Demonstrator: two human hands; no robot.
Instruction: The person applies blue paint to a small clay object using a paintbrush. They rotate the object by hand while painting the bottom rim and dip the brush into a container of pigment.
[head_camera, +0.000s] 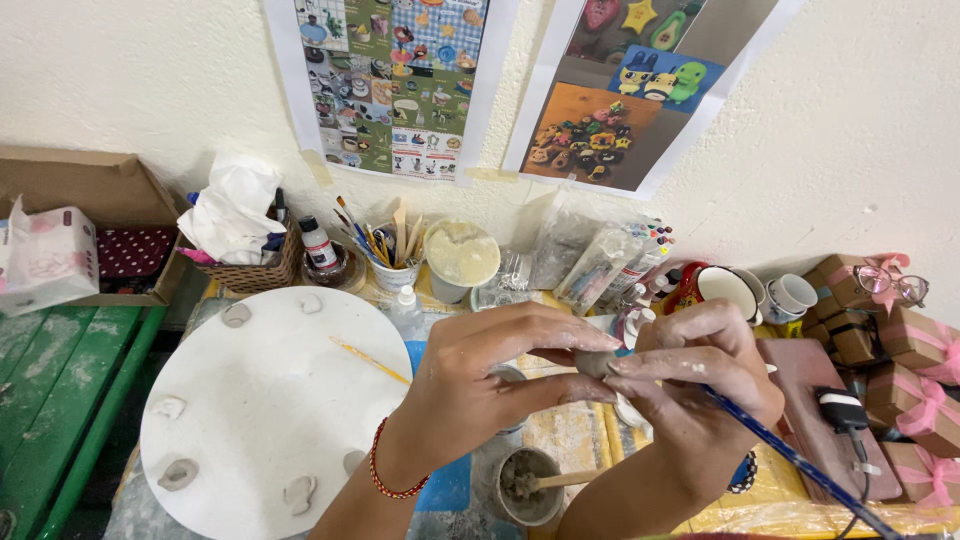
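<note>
- At frame centre, the left hand pinches a small grey lump of clay in its fingertips.
- The right hand closes on the same lump and grips a blue-handled paintbrush, which slants to the lower right.
- A round white board carrying small clay pieces lies on the tabletop, lower left.
- A small cup of grey slip sits below the hands.

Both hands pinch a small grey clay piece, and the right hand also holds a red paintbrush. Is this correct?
Not quite. In the head view the left hand and the right hand do pinch the small grey clay piece, but the paintbrush in the right hand has a blue handle, not a red one.
</note>
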